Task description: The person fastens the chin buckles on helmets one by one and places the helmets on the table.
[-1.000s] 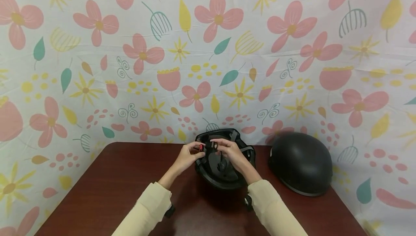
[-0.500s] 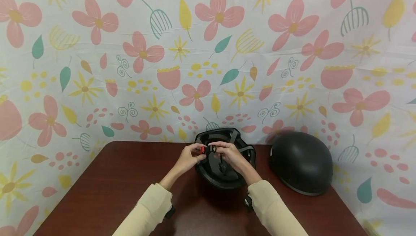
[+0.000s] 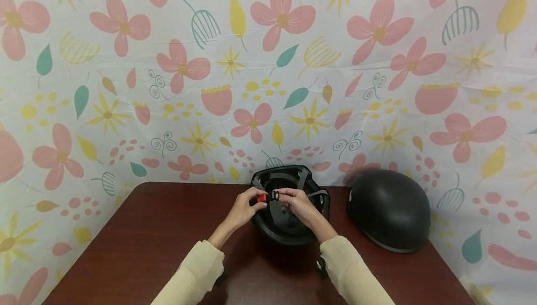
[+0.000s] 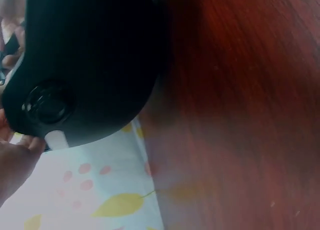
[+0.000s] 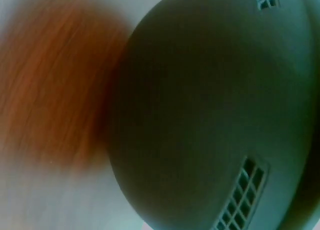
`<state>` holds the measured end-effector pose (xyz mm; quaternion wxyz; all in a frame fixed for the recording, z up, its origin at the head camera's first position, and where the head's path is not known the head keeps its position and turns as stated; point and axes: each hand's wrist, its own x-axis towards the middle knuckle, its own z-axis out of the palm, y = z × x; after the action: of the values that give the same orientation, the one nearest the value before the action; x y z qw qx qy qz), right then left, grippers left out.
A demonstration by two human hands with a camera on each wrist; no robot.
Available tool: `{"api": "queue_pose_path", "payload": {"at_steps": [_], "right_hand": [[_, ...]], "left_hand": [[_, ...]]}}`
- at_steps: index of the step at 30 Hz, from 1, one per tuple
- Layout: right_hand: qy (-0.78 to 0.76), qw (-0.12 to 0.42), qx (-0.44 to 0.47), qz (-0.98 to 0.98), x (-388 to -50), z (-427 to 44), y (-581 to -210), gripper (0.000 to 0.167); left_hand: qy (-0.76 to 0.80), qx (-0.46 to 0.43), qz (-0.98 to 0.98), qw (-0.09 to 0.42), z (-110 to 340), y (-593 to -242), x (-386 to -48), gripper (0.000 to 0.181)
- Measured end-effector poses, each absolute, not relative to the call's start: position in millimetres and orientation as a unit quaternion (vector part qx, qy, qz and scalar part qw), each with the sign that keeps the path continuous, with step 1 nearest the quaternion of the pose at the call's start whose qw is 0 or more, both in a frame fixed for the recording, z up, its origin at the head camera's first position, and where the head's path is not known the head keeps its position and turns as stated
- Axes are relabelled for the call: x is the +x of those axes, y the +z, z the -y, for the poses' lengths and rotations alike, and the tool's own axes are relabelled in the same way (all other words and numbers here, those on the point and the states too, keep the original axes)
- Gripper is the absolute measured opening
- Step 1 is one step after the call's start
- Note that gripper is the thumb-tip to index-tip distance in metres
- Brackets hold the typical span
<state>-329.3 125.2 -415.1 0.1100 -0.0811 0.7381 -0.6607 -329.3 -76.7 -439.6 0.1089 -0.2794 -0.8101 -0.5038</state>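
Note:
An upturned black helmet (image 3: 293, 230) lies at the table's back edge, its inside and grey straps facing up. Above its opening, my left hand (image 3: 243, 207) pinches the red part of a chin-strap buckle (image 3: 262, 197) between thumb and fingers. Facing it, my right hand (image 3: 297, 202) pinches the black buckle part (image 3: 274, 196). The two parts are very close; whether they are joined I cannot tell. In the left wrist view the helmet's dark outer shell (image 4: 95, 65) hides most of the hands. Only the vented helmet shell (image 5: 200, 100) shows in the right wrist view, with no hand visible.
A second black helmet (image 3: 390, 211) rests dome up to the right, near the table's right edge. The dark red wooden table (image 3: 138, 244) reaches back to a flower-patterned cloth (image 3: 201, 128) that hangs behind and at the sides.
Both hands have come down slightly, and the red buckle part now shows more of its face. Each hand keeps its pinch. The two helmets stay in place.

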Motion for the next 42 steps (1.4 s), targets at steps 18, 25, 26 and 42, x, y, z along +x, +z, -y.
{"api": "queue_pose_path", "payload": {"at_steps": [18,25,26,42], "right_hand": [[-0.674,0.092,-0.056,-0.731,-325,-118,-431,0.032],[-0.637,0.083,-0.068,-0.763,-326,-119,-429,0.031],[-0.635,0.083,-0.067,-0.765,-326,-120,-428,0.031],[-0.629,0.070,-0.070,-0.771,-323,-133,-428,0.030]], "left_hand": [[-0.488,-0.288,0.812,0.142,73,-450,-326,0.027],[-0.503,-0.280,0.803,0.156,74,-453,-329,0.035],[-0.506,-0.275,0.803,0.154,74,-453,-329,0.036],[-0.549,-0.243,0.786,0.149,69,-454,-328,0.031]]}}
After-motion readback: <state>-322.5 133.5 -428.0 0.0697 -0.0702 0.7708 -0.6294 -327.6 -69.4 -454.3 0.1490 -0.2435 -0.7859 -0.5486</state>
